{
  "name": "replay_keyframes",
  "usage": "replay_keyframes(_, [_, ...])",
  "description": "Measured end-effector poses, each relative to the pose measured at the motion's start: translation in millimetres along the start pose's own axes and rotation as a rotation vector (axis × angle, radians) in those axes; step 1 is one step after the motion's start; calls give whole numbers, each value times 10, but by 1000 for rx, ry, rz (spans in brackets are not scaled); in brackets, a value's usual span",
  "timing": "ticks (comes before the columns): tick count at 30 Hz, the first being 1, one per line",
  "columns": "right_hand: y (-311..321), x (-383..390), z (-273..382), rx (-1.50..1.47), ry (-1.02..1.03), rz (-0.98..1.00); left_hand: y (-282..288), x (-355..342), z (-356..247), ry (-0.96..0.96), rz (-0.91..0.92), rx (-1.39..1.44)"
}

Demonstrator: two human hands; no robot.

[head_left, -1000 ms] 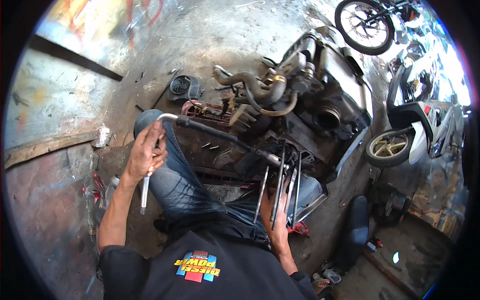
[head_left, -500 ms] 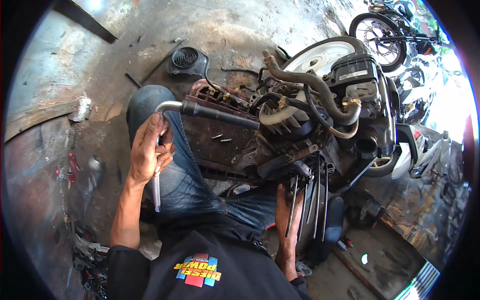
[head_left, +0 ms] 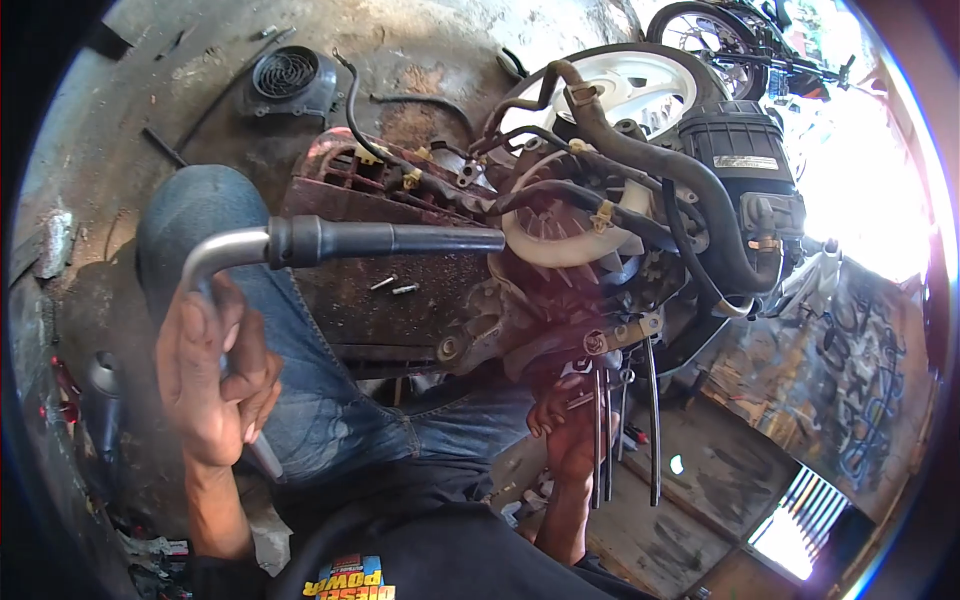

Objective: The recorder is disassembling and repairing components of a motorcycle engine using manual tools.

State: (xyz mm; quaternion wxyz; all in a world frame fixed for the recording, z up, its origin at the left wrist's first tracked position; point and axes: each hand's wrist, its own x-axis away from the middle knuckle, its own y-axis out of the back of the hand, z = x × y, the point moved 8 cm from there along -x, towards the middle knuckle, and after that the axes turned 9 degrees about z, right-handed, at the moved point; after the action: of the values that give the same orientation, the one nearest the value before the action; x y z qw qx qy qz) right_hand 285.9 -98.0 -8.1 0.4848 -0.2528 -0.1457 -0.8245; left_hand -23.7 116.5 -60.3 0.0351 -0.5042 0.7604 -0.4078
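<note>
My left hand [head_left: 215, 375] is closed round the handle of an L-shaped socket wrench [head_left: 390, 240]. The wrench's long dark socket runs rightward, its tip overlapping the pale ring and finned cooling fan [head_left: 555, 240] of a scooter engine [head_left: 600, 270]; whether it is seated on a nut cannot be seen. Several long steel studs [head_left: 654, 430] stick out of the engine toward me. Beside them, under the engine, is my right hand [head_left: 575, 435], its fingers curled near a small shiny metal part. What it grips is partly hidden by the studs and shadow.
A white-spoked wheel [head_left: 630, 85], a black air-filter box [head_left: 735, 150] and thick hoses adjoin the engine. A reddish metal frame [head_left: 330, 185] stands left of it, with small bolts [head_left: 403, 289] nearby. A black fan cover [head_left: 290, 80] lies on the floor. Another motorcycle [head_left: 710, 40] stands beyond.
My view has shifted, and the wrench appears larger. My left hand has moved left and lower in view with the wrench. My right hand's fingers now show more beside the studs.
</note>
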Motion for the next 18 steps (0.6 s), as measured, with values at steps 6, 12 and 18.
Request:
replay_keyframes(6, [48, -109, -25, -235, -32, 41, 81, 33, 8, -30, -12, -1])
replay_keyframes(12, [122, -104, -92, -238, 70, -10, 114, 73, 38, -61, 10, -44])
replay_keyframes(18, [485, 104, -100, 384, 134, -93, 3, 33, -24, -65, -48, -84])
